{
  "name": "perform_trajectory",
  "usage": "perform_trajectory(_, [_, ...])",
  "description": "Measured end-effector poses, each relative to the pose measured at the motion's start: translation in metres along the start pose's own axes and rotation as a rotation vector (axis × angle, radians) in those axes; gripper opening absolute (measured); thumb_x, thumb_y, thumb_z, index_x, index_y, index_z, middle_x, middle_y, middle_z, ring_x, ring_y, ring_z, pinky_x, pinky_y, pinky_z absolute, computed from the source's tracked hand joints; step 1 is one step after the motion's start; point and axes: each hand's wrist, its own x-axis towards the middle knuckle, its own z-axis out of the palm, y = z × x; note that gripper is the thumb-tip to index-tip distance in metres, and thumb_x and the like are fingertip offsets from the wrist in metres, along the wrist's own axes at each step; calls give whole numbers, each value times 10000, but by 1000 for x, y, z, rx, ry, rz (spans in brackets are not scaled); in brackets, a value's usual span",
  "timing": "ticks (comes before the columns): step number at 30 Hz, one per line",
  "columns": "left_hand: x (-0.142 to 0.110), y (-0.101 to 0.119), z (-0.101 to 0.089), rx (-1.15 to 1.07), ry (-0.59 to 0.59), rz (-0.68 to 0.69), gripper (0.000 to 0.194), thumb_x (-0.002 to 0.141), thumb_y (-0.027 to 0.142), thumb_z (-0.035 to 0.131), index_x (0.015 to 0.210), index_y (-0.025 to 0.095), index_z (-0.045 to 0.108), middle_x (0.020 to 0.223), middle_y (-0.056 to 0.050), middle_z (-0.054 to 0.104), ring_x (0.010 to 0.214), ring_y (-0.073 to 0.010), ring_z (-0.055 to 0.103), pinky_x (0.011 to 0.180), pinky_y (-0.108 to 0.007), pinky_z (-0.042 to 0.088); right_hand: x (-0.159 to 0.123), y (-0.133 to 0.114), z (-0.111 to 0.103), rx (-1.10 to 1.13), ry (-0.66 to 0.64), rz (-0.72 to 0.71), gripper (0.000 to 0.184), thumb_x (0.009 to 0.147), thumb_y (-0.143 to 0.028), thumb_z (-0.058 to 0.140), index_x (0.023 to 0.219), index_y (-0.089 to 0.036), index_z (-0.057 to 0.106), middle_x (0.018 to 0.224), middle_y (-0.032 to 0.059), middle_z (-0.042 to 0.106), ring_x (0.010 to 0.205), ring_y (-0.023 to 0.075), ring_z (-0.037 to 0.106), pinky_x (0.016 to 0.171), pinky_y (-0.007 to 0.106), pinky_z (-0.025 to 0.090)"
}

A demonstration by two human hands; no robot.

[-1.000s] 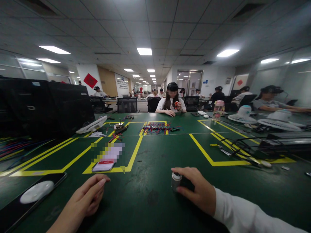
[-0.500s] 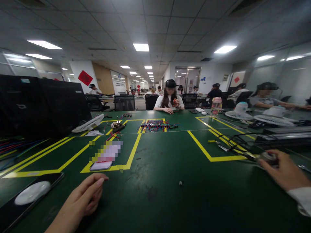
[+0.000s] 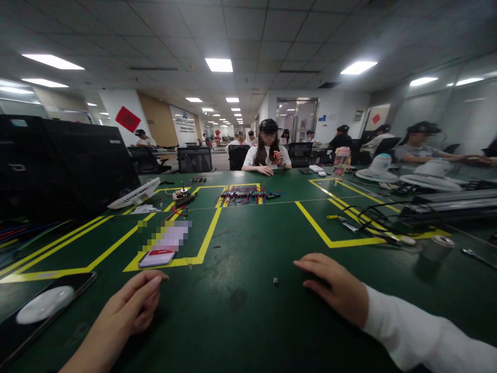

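My right hand (image 3: 337,287) is open above the green table, its thumb and fingers apart and nothing between them. A small silver metal piece (image 3: 275,281) lies just left of its fingertips, not touched. To the right of that hand stands a grey metal cylinder (image 3: 438,250), like a motor housing. My left hand (image 3: 135,305) rests near the table's front, fingers curled and thumb against them, with nothing seen in it. Beyond its fingertips is a phone (image 3: 157,258), partly blurred out.
Yellow tape (image 3: 355,242) marks areas on the table. Wired parts (image 3: 248,194) lie mid-table, black cables (image 3: 373,223) at right. A white mouse (image 3: 45,304) sits on a dark phone-like slab at left. A co-worker (image 3: 267,150) sits opposite. A screwdriver-like tool (image 3: 479,257) lies far right.
My right hand has let go of the metal cylinder, now standing on the table, and moved left toward the small metal piece. My left hand keeps its pose. The view has shifted slightly.
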Motion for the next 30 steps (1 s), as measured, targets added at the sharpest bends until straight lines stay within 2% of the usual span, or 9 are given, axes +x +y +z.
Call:
perform_trajectory(2, [-1, 1, -1, 1, -11, -2, 440, 723, 571, 751, 982, 245, 609, 531, 101, 453, 403, -59, 336, 376, -176, 261, 26, -23, 25, 118, -130, -43, 360, 956, -257, 506, 1289, -227, 640, 1197, 74, 593, 1097, 175, 534, 985, 349, 454])
perform_trajectory(4, [-3, 2, -1, -7, -25, 5, 436, 734, 570, 745, 979, 239, 602, 540, 102, 457, 406, -56, 335, 382, -176, 266, 46, -35, 34, 166, -211, -31, 248, 918, -213, 549, 1088, -198, 728, 1066, 72, 625, 1011, 171, 541, 941, 333, 454])
perform_trajectory(6, [-3, 3, -1, -17, -30, 14, 428, 741, 565, 742, 973, 234, 602, 546, 103, 458, 404, -51, 329, 383, -173, 257, 56, -38, 34, 195, -237, 19, 168, 907, -213, 579, 933, -180, 742, 962, 59, 635, 939, 151, 549, 913, 307, 455])
perform_trajectory(10, [0, -1, -4, -14, -25, 3, 422, 728, 561, 748, 960, 235, 617, 541, 102, 456, 401, -55, 332, 374, -178, 271, 53, -31, 27, 233, -199, 153, 146, 886, -271, 646, 949, -182, 744, 900, 42, 632, 837, 121, 561, 824, 266, 466])
perform_trajectory(15, [5, -7, -10, -20, -32, -5, 453, 707, 571, 764, 968, 232, 615, 542, 104, 457, 393, -51, 321, 362, -182, 262, 47, -24, 22, 210, -219, 247, 117, 717, -310, 826, 805, -254, 772, 1038, 43, 600, 1016, 187, 525, 1008, 389, 382])
perform_trajectory(18, [4, -6, -10, -14, -43, 0, 450, 732, 573, 751, 980, 226, 607, 546, 105, 450, 399, -46, 318, 371, -183, 256, 49, -23, 13, 220, -264, 258, 132, 719, -328, 827, 831, -284, 775, 1078, 33, 585, 1052, 196, 510, 1055, 429, 336])
perform_trajectory(24, [3, -4, -9, 0, -55, -1, 389, 797, 529, 716, 1017, 228, 604, 551, 97, 454, 427, -58, 328, 394, -202, 258, 51, -16, -1, 330, -394, 198, 377, 725, -330, 802, 1089, -252, 745, 1119, 46, 582, 1023, 179, 511, 947, 338, 416])
perform_trajectory(27, [3, -5, -9, -12, -49, -10, 415, 778, 538, 731, 1014, 222, 600, 548, 97, 455, 424, -56, 322, 395, -206, 246, 50, -16, 2, 308, -344, 213, 297, 741, -336, 787, 1030, -270, 763, 1094, 37, 584, 1022, 174, 504, 987, 347, 391])
perform_trajectory(30, [2, -5, -8, -19, -41, -15, 435, 759, 551, 743, 1000, 219, 598, 545, 100, 455, 420, -52, 326, 397, -203, 244, 50, -20, 9, 292, -294, 254, 273, 747, -380, 781, 986, -248, 765, 1045, 42, 596, 947, 164, 507, 914, 333, 411])
